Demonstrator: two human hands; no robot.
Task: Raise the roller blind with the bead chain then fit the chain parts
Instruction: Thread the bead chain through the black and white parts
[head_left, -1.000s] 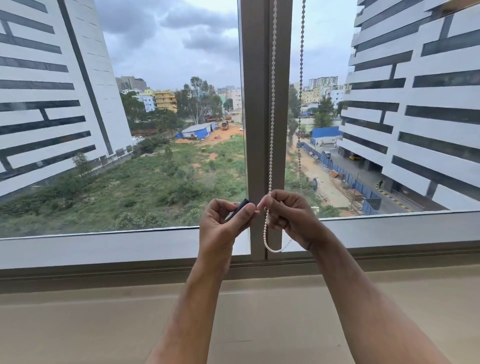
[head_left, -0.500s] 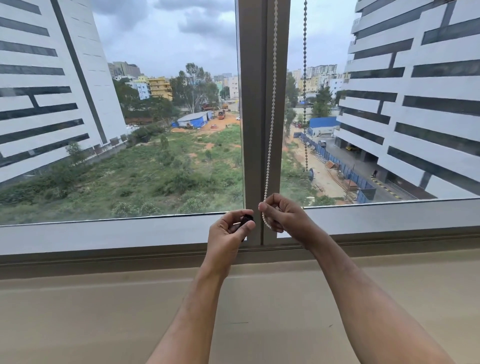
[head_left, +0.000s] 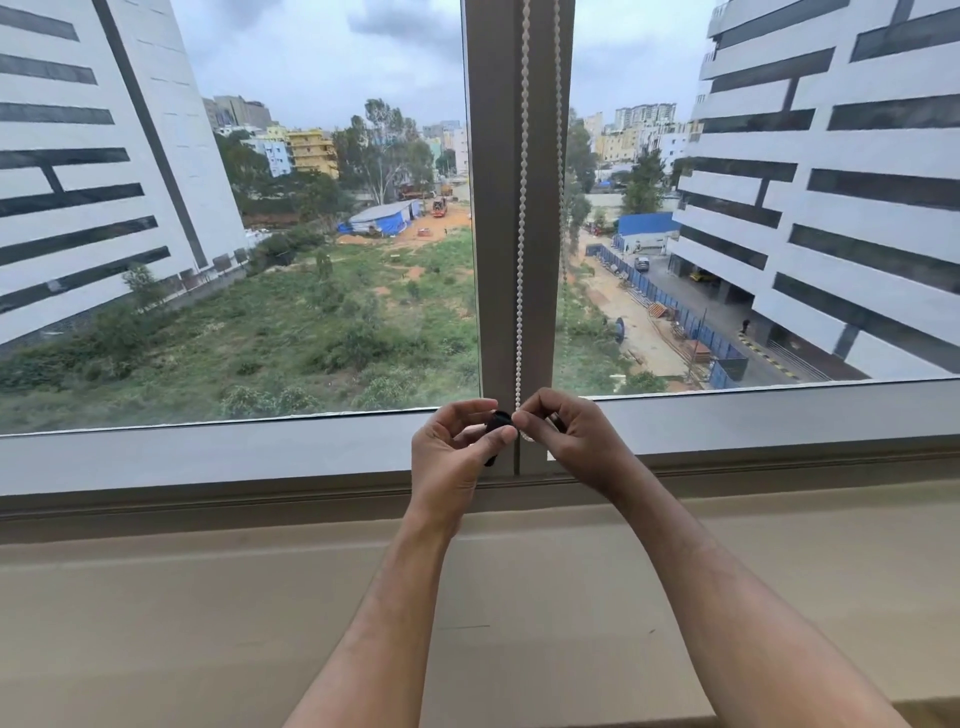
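A second ago my hands worked higher up; now they have dropped to the grey window frame's (head_left: 727, 421) bottom rail. My left hand (head_left: 457, 452) pinches the small black plastic chain fitting (head_left: 500, 422), my right hand (head_left: 566, 434) pinches the white bead chain's (head_left: 521, 218) loop against it. Fitting looks imminent, I judge.
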